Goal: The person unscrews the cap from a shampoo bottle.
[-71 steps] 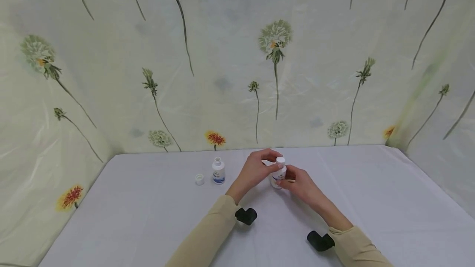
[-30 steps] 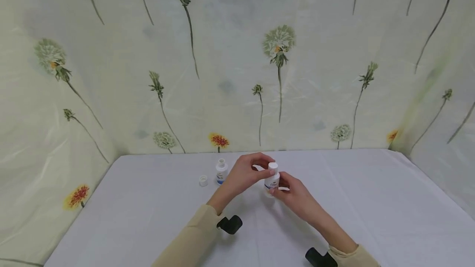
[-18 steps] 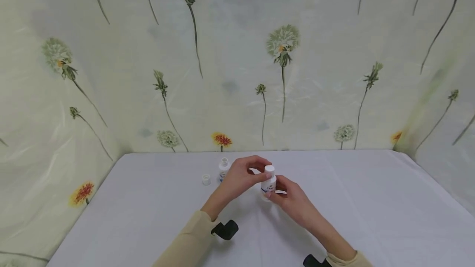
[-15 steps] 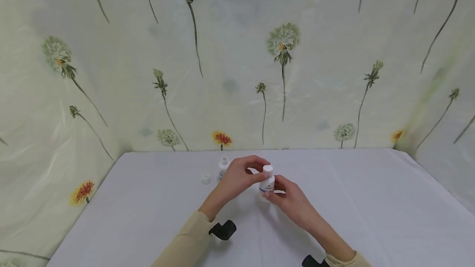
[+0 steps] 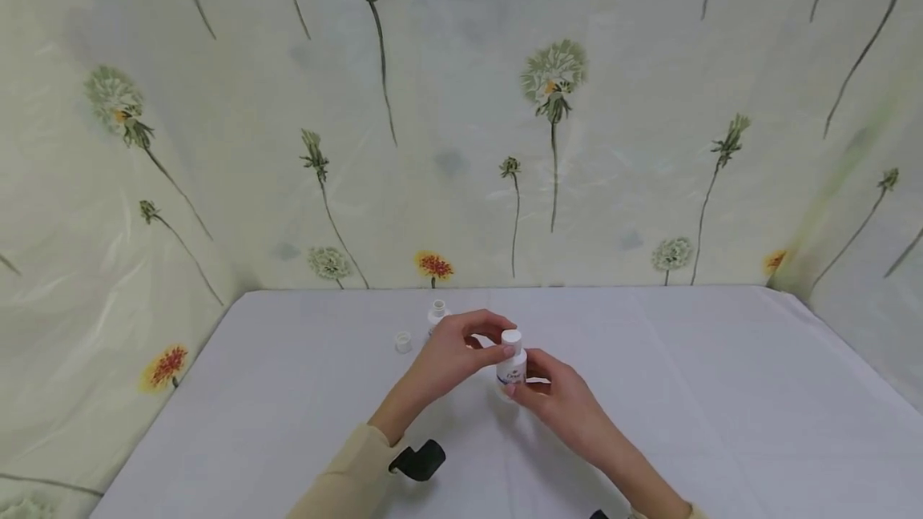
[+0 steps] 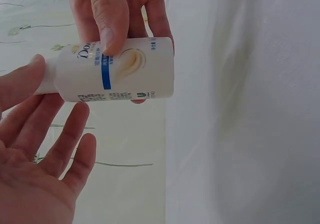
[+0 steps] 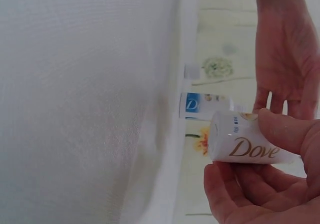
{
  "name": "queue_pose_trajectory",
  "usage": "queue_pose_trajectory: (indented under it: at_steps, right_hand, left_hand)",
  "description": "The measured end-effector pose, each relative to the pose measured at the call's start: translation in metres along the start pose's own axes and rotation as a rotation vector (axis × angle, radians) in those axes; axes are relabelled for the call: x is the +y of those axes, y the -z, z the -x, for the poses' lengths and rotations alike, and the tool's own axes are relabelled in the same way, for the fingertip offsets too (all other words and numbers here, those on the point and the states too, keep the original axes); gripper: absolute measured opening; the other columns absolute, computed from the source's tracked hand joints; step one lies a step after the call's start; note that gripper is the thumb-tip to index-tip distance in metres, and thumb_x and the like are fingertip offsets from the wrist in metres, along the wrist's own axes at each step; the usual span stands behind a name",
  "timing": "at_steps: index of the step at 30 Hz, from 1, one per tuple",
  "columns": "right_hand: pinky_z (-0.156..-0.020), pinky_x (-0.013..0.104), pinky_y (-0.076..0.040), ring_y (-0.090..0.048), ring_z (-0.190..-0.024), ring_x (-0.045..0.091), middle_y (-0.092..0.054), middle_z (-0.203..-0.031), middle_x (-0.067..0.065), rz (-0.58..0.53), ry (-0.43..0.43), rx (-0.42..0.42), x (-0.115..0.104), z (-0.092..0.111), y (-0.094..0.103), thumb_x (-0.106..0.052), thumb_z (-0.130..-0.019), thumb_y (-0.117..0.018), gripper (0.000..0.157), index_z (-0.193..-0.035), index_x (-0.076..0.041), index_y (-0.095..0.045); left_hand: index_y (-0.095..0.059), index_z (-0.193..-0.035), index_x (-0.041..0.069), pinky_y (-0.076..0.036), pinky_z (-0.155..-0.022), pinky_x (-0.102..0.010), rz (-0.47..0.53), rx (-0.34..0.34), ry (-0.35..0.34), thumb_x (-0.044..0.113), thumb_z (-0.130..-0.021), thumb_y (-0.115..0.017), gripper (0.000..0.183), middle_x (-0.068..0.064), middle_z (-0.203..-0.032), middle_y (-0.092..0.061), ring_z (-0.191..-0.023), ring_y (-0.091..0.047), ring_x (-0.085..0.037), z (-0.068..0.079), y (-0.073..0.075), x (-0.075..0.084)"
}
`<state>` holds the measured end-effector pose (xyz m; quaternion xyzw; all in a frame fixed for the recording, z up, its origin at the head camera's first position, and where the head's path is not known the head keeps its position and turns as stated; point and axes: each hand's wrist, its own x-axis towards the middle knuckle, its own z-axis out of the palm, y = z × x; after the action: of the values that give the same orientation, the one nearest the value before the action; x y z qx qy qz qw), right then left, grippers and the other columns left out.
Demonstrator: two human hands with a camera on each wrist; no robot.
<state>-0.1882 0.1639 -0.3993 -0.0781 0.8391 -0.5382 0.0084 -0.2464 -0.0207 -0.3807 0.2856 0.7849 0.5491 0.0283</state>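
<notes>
Currently the left hand (image 5: 456,351) is pinching the white cap (image 5: 511,336) of the Dove bottle (image 5: 512,368) while the right hand (image 5: 566,400) is gripping its body, holding it nearly upright over the white cloth (image 5: 692,407). Farther to the left, an uncapped bottle (image 5: 437,315) is standing, with a loose cap (image 5: 403,343) lying left of it.

On the bottle gripped by the right hand (image 5: 566,403), gold lettering (image 7: 255,148) spelled "Dove" just under that hand's thumb in the right wrist view. In the left wrist view, the start of a "Do..." name showed right beside the same thumb. A blue "U" mark (image 6: 141,95) stood near the base, away from the left hand (image 5: 454,351); the print around it was too small to read. On the other bottle (image 7: 206,106), beyond the left hand, a white "D" showed on blue.
</notes>
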Motion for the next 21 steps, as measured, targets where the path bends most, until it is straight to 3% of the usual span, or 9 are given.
queue_pose_trajectory:
  at_steps: [13, 21]
  right_hand:
    - [-0.085, 0.032, -0.053, -0.066, -0.101, 0.02, -0.066, -0.11, 0.002, 0.032, -0.003, -0.026, 0.001, 0.01, -0.008, -0.021, -0.086, -0.077, 0.039, -0.122, -0.015, -0.062]
    - [-0.089, 0.036, -0.052, -0.063, -0.105, 0.022, -0.065, -0.109, 0.0, 0.081, 0.074, -0.057, 0.001, 0.01, -0.008, -0.019, -0.09, -0.073, 0.037, -0.125, -0.015, -0.061]
  left_hand:
    - [-0.07, -0.12, 0.025, -0.05, -0.083, -0.037, 0.025, -0.016, -0.013, 0.024, -0.091, -0.073, 0.029, 0.013, -0.104, -0.068, -0.095, -0.06, -0.01, 0.019, 0.001, 0.0]
    - [-0.067, -0.125, 0.024, -0.048, -0.085, -0.032, 0.011, -0.062, -0.043, 0.022, -0.096, -0.066, 0.029, 0.011, -0.115, -0.067, -0.102, -0.058, -0.009, 0.022, 0.002, 0.001]
